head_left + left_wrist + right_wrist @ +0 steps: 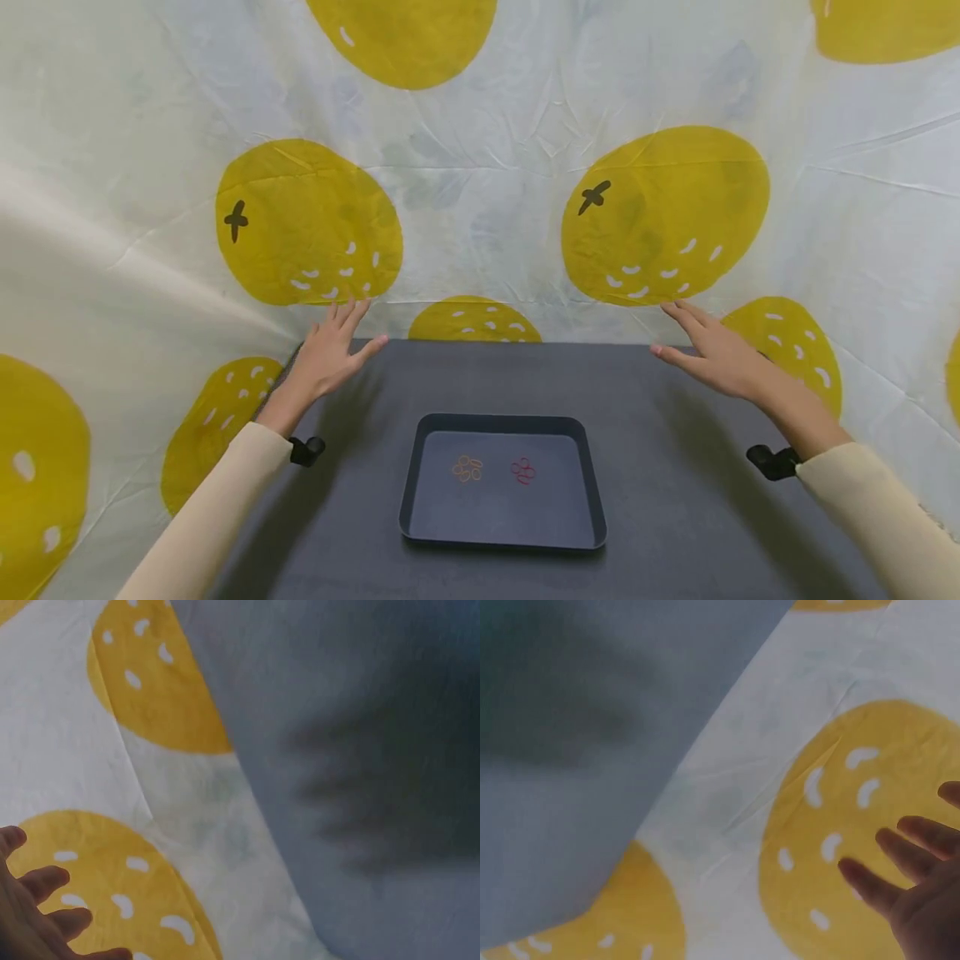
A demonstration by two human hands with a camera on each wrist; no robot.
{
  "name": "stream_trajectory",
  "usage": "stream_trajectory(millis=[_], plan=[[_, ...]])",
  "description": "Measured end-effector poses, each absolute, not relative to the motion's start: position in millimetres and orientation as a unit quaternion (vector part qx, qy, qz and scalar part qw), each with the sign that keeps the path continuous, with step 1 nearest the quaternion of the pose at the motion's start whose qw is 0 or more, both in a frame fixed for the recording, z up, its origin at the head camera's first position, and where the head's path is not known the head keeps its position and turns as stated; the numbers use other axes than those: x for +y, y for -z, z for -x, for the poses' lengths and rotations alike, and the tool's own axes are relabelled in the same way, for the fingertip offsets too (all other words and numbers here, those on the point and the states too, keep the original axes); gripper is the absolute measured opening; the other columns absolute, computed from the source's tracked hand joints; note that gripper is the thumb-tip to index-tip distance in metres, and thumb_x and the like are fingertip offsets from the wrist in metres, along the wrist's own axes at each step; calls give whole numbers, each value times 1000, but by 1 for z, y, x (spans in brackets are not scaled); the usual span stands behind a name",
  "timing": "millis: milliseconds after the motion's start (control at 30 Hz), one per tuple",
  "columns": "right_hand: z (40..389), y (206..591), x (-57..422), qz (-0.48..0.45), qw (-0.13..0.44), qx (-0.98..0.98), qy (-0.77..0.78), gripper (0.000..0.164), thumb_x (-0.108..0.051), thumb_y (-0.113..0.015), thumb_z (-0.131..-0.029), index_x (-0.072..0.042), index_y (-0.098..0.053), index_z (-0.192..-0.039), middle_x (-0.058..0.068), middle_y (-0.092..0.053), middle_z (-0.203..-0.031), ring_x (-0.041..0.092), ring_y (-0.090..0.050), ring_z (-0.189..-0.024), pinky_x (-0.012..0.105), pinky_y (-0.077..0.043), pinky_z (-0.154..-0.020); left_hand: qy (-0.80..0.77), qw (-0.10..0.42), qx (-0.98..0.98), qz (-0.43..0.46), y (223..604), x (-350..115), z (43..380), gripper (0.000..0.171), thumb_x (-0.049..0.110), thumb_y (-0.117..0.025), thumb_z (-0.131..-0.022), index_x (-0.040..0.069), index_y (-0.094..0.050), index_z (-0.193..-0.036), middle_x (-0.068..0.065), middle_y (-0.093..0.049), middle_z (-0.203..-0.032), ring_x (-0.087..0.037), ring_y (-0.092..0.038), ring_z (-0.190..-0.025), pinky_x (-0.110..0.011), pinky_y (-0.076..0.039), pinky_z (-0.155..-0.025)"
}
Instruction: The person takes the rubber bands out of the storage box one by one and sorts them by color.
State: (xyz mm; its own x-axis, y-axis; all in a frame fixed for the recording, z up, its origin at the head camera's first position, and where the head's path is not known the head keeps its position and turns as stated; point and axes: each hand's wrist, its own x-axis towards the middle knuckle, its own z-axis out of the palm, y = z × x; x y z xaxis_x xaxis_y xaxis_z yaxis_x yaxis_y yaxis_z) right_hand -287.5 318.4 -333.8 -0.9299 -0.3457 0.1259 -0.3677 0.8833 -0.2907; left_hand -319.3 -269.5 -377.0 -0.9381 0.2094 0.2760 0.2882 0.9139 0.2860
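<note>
My left hand [327, 354] is raised over the left side of the grey table, fingers spread and thumb out, holding nothing. On the opposite side my right hand [712, 354] hovers the same way, its fingers extended. Between and below them lies a dark grey rectangular tray [502, 533]. Inside it, a small cluster of orange rings [467, 469] that look like rubber bands sits left of centre. A similar cluster of red rings [522, 471] is to its right. In the left wrist view the fingers [46, 883] show at the lower left; in the right wrist view the fingers [907, 855] show at the lower right.
The grey tabletop [517, 379] surrounds the tray and ends at the back against a hanging white cloth [480, 225] printed with large yellow fruit. The cloth also runs along both sides. Black wrist bands [772, 462] stick out near the cream sleeves.
</note>
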Motion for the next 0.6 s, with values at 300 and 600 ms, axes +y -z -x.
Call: stream_trajectory(millis=[300, 600], plan=[[273, 347, 285, -242, 61, -950, -188, 77, -39, -65, -102, -4, -31, -162, 26, -39, -159, 46, -51, -136, 68, -47, -103, 298, 86, -940, 141, 412, -251, 299, 78, 60, -45, -106, 24, -16, -168, -17, -34, -167, -43, -36, -151, -72, -32, -116], [264, 363, 252, -291, 62, -929, -221, 68, -30, -69, -101, -5, -41, -157, 21, -53, -148, 37, -68, -116, 54, -59, -92, 402, 29, -903, 150, 442, -227, 283, 60, 50, -44, -109, 21, -37, -161, -20, -54, -151, -41, -60, -129, -59, -53, -100]])
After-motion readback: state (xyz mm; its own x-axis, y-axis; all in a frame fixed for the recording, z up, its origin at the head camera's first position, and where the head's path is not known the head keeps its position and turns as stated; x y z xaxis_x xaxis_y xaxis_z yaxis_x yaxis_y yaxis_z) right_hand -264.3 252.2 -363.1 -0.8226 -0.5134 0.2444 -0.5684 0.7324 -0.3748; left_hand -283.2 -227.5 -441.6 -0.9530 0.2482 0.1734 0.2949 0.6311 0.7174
